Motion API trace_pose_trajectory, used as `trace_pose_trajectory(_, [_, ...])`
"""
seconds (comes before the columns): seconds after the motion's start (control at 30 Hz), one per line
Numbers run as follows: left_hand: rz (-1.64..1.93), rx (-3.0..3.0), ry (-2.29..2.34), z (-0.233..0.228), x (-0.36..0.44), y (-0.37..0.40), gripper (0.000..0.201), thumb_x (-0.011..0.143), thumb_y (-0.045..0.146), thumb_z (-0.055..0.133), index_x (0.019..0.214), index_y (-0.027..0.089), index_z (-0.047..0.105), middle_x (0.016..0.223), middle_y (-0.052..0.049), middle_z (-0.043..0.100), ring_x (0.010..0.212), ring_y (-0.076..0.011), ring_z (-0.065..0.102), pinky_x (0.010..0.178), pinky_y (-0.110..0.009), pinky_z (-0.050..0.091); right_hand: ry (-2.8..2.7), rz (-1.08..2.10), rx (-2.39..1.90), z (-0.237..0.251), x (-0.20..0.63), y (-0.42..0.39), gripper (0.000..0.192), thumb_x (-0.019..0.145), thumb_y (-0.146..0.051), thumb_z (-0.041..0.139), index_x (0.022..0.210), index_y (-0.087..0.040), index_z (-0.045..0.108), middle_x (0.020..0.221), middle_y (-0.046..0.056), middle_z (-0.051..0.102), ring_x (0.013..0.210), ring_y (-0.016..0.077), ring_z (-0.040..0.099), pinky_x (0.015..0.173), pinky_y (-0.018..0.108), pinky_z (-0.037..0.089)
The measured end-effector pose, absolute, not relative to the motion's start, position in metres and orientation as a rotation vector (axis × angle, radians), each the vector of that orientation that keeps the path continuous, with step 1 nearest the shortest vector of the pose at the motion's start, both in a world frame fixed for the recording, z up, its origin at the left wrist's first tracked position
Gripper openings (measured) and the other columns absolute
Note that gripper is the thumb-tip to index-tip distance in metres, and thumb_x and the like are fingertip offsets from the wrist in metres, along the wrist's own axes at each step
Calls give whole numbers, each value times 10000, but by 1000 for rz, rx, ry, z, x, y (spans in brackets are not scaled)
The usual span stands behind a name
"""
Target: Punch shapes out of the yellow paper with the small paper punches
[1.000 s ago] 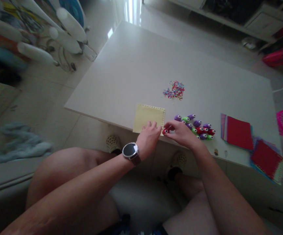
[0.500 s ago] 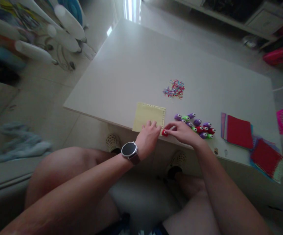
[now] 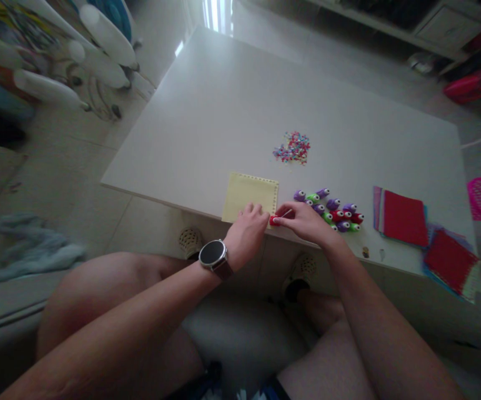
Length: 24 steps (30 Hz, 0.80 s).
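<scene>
A yellow sheet of paper (image 3: 246, 190) lies at the near edge of the table, with small punched holes along its far and right edges. My left hand (image 3: 249, 230) rests on its near part, fingers stretched out over the paper; the thumb is hidden. At the sheet's near right corner my right hand (image 3: 301, 221) pinches a small red craft punch (image 3: 273, 220) between thumb and fingers. The punch meets the paper's edge, close to my left fingertips. Just right of it lie several purple, green and red craft punches (image 3: 337, 215) with white knobs.
Colourful paper bits (image 3: 294, 148) are heaped beyond the sheet on the white table (image 3: 174, 128). To the right lie a stack of coloured sheets (image 3: 405, 218) and a second stack of sheets (image 3: 451, 261) overhanging the edge. Two small objects sit near the front edge.
The view has shifted slightly. Both hands stay at the paper's near right corner, and the red craft punch now sits a little closer to my left fingers.
</scene>
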<state>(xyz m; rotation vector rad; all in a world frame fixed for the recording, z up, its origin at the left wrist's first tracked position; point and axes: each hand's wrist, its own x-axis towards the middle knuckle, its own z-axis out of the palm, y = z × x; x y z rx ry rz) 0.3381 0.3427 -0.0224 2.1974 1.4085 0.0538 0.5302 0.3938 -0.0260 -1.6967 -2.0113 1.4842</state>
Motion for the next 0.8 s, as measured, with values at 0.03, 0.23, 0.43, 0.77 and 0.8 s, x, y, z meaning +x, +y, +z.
trace_pose_trajectory(0.03, [55, 2196, 1402, -23, 338, 343, 250, 948, 29, 414, 1065, 142, 604, 1210, -145, 584, 1179, -270, 489, 1000, -437, 504, -2003, 1492, -1702, -26, 529, 394, 92, 865, -266, 750, 886, -184, 715, 911, 72, 777, 841, 199, 719, 759, 303, 552])
trace_pose_trajectory(0.23, [70, 2227, 1366, -28, 335, 345, 259, 927, 30, 446, 1092, 155, 602, 1177, -127, 595, 1174, -261, 494, 995, -407, 501, -2019, 1416, -1744, -25, 524, 393, 84, 845, -242, 761, 841, -178, 708, 863, 67, 766, 788, 185, 697, 702, 283, 531])
trace_pose_trajectory(0.43, [79, 2331, 1201, -32, 321, 352, 453, 915, 31, 457, 1327, 196, 545, 1201, -108, 618, 1187, -242, 514, 1046, -382, 471, -1926, 1435, -1859, -32, 517, 397, 116, 794, -142, 785, 785, -173, 673, 809, 71, 753, 743, 175, 695, 661, 266, 532])
trace_pose_trajectory(0.77, [-37, 2402, 1052, -32, 307, 357, 656, 858, 51, 574, 1467, 288, 528, 1437, -111, 617, 1423, -252, 475, 1196, -450, 380, -1996, 1298, -2022, -27, 507, 403, 169, 729, -107, 815, 776, -180, 669, 822, 71, 758, 747, 170, 691, 633, 240, 493])
trace_pose_trajectory(0.8, [-69, 2414, 1039, -32, 308, 357, 657, 854, 49, 572, 1470, 271, 530, 1434, -119, 628, 1445, -253, 464, 1215, -467, 355, -2011, 1268, -2033, -27, 505, 401, 164, 729, -106, 809, 770, -183, 670, 826, 72, 760, 749, 171, 691, 637, 243, 491])
